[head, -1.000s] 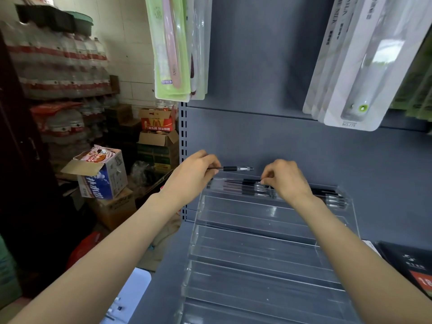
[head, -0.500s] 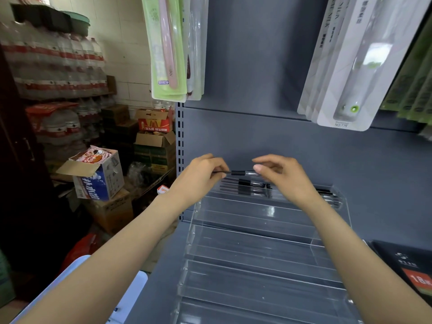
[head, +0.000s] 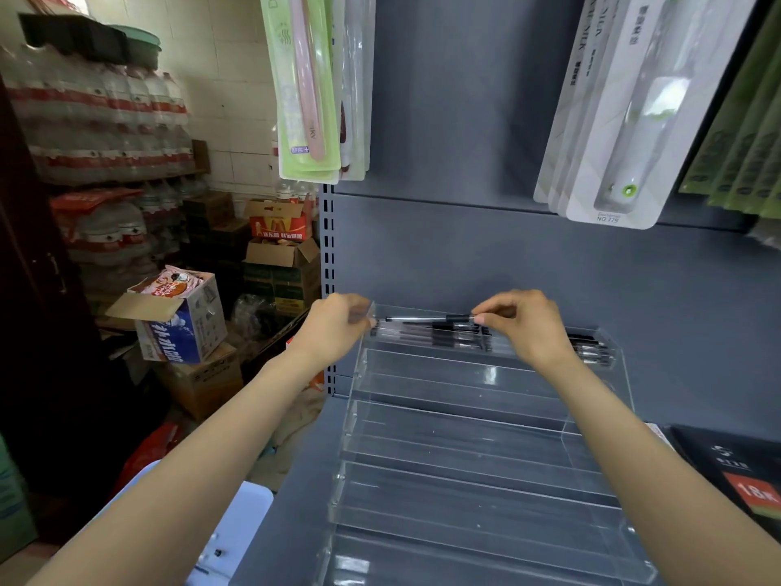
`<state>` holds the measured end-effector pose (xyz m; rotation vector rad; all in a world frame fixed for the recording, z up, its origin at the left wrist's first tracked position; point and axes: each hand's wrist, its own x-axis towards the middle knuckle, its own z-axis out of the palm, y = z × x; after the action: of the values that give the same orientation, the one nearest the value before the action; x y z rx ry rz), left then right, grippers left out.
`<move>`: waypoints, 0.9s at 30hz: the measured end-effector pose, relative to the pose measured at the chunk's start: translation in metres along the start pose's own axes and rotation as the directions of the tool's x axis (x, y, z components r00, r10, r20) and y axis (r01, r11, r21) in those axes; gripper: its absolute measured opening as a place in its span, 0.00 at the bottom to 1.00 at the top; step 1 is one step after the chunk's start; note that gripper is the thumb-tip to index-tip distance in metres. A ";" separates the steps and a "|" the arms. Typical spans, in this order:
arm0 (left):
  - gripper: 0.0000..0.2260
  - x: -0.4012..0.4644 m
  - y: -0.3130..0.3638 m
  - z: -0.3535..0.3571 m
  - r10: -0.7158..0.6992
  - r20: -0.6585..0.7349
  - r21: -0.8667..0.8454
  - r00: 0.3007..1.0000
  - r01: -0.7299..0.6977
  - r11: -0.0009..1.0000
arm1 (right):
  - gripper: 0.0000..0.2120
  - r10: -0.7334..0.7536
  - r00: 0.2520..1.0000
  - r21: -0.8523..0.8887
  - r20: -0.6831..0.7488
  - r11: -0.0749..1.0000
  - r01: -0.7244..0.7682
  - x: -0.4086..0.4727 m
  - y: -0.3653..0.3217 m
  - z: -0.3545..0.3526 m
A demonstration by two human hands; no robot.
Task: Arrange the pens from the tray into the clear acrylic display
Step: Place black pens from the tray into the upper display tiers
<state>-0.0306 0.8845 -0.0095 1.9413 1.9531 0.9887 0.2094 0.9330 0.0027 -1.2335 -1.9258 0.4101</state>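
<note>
So the right hand (head: 522,327) pinches a black pen (head: 427,319) over the top tier of the clear acrylic display (head: 486,416); left hand (head: 338,327) fingers curl at its corner, grip unclear.

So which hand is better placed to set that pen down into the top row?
Probably the right hand: it pinches the pen at its grip end, directly above the top row. The left hand sits at the display's left edge.

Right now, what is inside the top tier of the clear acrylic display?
The top tier of the clear acrylic display holds a row of black pens. The right hand pinches one black pen above them and covers the row's middle; the lower tiers look bare.
</note>
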 end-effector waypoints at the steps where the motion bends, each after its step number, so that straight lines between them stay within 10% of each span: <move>1: 0.18 -0.001 -0.001 0.001 -0.004 0.017 -0.009 1.000 0.004 1.000 | 0.03 0.000 1.000 -0.019 0.017 1.000 0.000 0.001 0.000 0.002; 27: 0.17 0.002 -0.005 0.005 -0.001 -0.016 -0.042 1.000 0.000 0.999 | 0.05 0.086 0.971 -0.261 0.221 0.965 -0.026 0.024 -0.011 0.014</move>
<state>-0.0318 0.8889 -0.0159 1.9165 1.9254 1.0392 0.1866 0.9508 0.0119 -1.4640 -2.1998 0.3534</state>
